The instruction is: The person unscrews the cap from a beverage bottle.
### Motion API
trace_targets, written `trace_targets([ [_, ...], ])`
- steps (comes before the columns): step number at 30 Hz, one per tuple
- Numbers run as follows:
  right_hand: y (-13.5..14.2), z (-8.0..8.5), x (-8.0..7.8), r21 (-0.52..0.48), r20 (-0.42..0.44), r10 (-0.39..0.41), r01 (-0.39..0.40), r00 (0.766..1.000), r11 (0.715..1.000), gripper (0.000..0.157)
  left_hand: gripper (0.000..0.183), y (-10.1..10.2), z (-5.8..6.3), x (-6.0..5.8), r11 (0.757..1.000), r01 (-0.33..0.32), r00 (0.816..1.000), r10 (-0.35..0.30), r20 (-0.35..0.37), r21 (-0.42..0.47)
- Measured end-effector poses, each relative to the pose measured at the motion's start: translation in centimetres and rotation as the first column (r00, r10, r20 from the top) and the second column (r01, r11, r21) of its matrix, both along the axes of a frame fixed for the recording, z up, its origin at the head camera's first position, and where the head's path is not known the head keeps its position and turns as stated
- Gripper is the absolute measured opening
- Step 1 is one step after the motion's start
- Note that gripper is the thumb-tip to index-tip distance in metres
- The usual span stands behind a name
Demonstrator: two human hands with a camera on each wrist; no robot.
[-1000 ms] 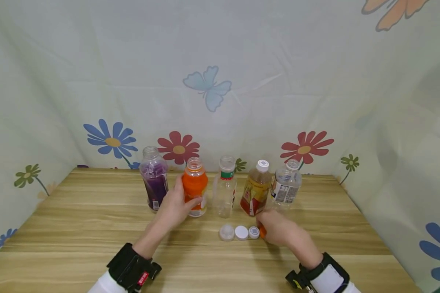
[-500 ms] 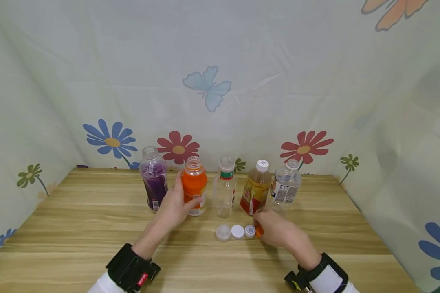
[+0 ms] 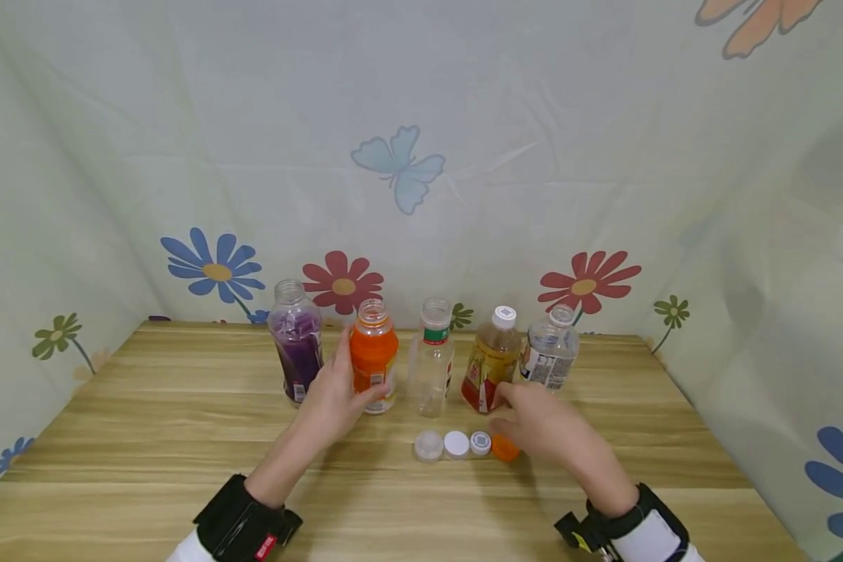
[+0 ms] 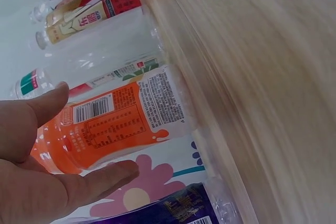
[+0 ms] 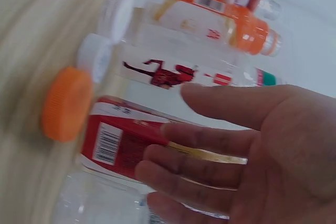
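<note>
My left hand (image 3: 330, 398) is around the left side of an uncapped orange bottle (image 3: 375, 343), its thumb and fingers spread. In the left wrist view, thumb and finger lie nearly straight on either side of that bottle (image 4: 115, 119); whether they touch it I cannot tell. My right hand (image 3: 544, 421) hovers with loose fingers above an orange bottle cap (image 3: 504, 447), holding nothing. That cap ends a row with a small white cap (image 3: 481, 443), a wider white cap (image 3: 457, 445) and a clear cap (image 3: 428, 446).
An uncapped purple bottle (image 3: 295, 351) stands at the left. Right of the orange one are a tall clear bottle (image 3: 428, 378), a white-capped tea bottle (image 3: 490, 359) and a clear labelled bottle (image 3: 549, 355). A flowered cloth (image 3: 407, 94) hangs behind the wooden table (image 3: 147, 437).
The row of caps slid slightly left as my right hand pushed the orange cap. My right hand has since come off it and risen. The left hand's thumb has eased away a little.
</note>
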State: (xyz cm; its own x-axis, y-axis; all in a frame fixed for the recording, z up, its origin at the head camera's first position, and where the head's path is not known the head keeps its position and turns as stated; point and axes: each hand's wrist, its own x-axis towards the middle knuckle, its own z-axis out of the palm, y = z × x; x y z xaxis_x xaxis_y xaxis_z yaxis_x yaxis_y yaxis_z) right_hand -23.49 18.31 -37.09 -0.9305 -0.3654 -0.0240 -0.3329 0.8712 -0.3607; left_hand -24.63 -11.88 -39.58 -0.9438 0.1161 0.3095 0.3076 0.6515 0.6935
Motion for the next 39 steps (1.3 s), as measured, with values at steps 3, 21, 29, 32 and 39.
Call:
trace_targets([
  [3, 0.1, 0.7, 0.3, -0.076, -0.086, -0.021, 0.015, 0.996, 0.997, 0.012, 0.109, -0.2, 0.0, 0.3, 1.0, 0.005, 1.0, -0.005, -0.009, -0.013],
  [21, -0.5, 1.1, 0.2, -0.417, -0.578, -0.21, -0.064, 0.789, 0.907, 0.062, 0.118, -0.6, 0.5, 1.9, 0.997, -0.031, 0.996, 0.037, 0.078, -0.077],
  [29, -0.5, 0.5, -0.8, -0.431, -0.533, -0.233, -0.024, 0.814, 0.902, 0.099, 0.116, -0.8, 0.4, 2.5, 0.996, -0.034, 0.997, 0.039, 0.066, -0.078],
  [32, -0.5, 0.3, -1.1, -0.422, -0.522, -0.227, -0.018, 0.822, 0.906, 0.105, 0.114, -0.8, 0.3, 2.6, 0.995, -0.039, 0.997, 0.044, 0.056, -0.094],
  [39, -0.4, -0.2, -1.7, -0.4, -0.526, -0.201, -0.031, 0.826, 0.916, 0.104, 0.106, -0.7, 0.3, 2.8, 0.991, -0.063, 0.997, 0.068, 0.038, -0.122],
])
